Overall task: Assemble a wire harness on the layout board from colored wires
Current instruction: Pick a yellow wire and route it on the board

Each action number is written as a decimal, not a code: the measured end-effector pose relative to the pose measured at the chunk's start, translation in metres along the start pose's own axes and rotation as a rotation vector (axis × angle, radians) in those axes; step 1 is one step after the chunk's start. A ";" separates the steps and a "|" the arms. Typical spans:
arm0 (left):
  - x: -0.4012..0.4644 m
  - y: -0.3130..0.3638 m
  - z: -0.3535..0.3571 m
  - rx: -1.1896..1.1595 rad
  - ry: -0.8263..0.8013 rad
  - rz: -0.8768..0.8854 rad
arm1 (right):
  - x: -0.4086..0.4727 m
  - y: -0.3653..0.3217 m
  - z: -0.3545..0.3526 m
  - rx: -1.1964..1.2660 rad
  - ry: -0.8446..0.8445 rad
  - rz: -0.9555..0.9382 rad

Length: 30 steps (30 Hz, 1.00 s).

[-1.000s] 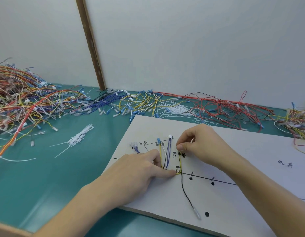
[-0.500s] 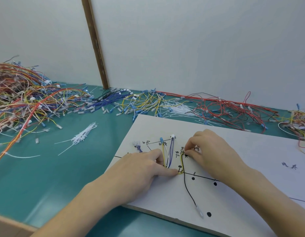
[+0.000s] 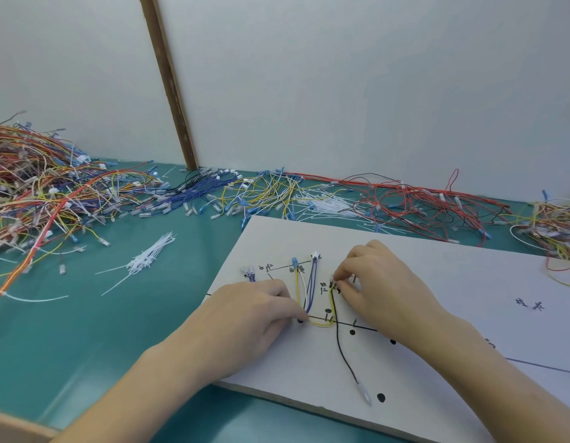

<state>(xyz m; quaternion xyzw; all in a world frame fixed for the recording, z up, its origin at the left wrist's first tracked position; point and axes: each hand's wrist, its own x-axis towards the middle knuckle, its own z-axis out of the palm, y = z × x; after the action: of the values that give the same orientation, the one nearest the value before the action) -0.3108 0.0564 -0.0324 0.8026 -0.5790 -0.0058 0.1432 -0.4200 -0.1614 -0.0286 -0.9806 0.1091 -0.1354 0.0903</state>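
Teal matting covers the bench [image 3: 85, 330], with the white layout board [image 3: 437, 266] lying from the centre out toward four o'clock. Loose coloured wires [image 3: 53, 199] heap at nine o'clock and string along the back edge toward two o'clock, and a small bunch of white cable ties [image 3: 149, 260] lies between heap and board.

On the board, the left hand [image 3: 245, 318] lies knuckles up, its fingertips pressing the wires down at the lower bend of the route. The right hand [image 3: 383, 282], at one o'clock from it, pinches the top of the yellow wire [image 3: 332, 298] and the black wire [image 3: 343, 356] by a peg; what exactly sits between the fingertips is probably a terminal, though it is too small to tell. The black wire trails toward six o'clock, its sleeved end unrouted.

If the left hand lifts early, the yellow loop could spring off its pegs, and a hard pull by the right hand could drag the seated blue and white wires [image 3: 306, 282] askew.

Compared with half a second ago, the left fingertips have drawn back along the line, uncovering the yellow bend.
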 end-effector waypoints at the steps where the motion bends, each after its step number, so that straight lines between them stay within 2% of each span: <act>1: 0.000 -0.001 -0.001 -0.024 0.022 0.003 | 0.001 0.000 0.000 0.019 -0.002 0.004; 5: 0.003 -0.007 -0.005 -0.080 0.068 -0.011 | 0.004 0.000 -0.004 0.084 -0.009 0.037; 12: 0.007 -0.014 -0.011 -0.160 -0.010 -0.050 | 0.006 -0.006 -0.002 0.140 -0.011 0.004; 15: 0.006 -0.024 -0.014 -0.211 0.022 -0.107 | 0.004 -0.008 -0.001 0.201 0.024 -0.003; 20: 0.005 -0.048 -0.027 -0.418 0.068 -0.212 | 0.000 -0.029 0.006 0.329 0.028 -0.130; 24: 0.002 -0.064 -0.037 -0.367 0.062 -0.244 | -0.002 -0.044 0.020 0.335 -0.055 -0.238; 30: -0.013 -0.066 -0.034 -0.307 0.026 -0.202 | -0.006 -0.047 0.033 0.348 -0.038 -0.219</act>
<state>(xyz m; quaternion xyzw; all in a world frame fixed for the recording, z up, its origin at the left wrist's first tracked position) -0.2481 0.0950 -0.0173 0.8254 -0.4859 -0.0982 0.2701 -0.4071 -0.1100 -0.0517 -0.9586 -0.0249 -0.1429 0.2450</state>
